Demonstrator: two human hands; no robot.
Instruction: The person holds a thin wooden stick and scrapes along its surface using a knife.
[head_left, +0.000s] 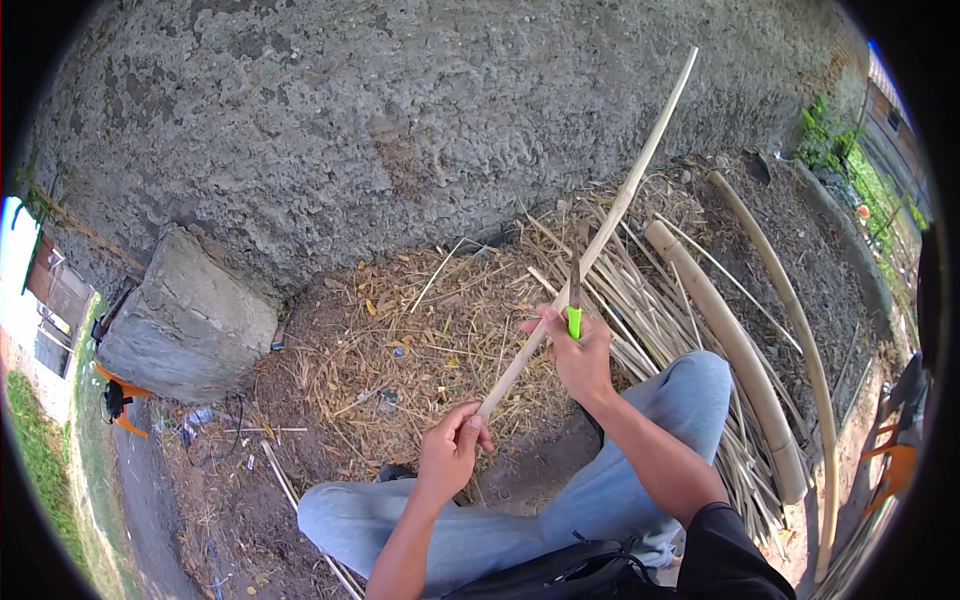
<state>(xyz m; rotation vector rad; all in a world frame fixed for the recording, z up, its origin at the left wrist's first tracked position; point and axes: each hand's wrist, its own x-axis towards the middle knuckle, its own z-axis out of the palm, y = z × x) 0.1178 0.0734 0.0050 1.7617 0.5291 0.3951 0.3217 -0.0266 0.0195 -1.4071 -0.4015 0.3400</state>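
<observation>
A long pale bamboo strip (632,178) runs slantwise in front of me, its tip rising toward the wall. My left hand (452,452) is closed round its lower end, thumb on top. In my right hand (580,358) is a knife (574,320) with a bright green handle. Its dark blade points upward and crosses the strip just above the hand. The right thumb and fingers lie close against the strip too; whether they press on it is hard to make out. Both hands are above my bent legs in light blue jeans.
A rough grey wall (330,150) stands ahead, with a concrete block (195,315) at its foot on the left. Shavings and dry leaves (400,345) cover the ground. To the right lie a heap of thin strips (640,290), a thick bamboo piece (735,360) and a long curved pole (800,320).
</observation>
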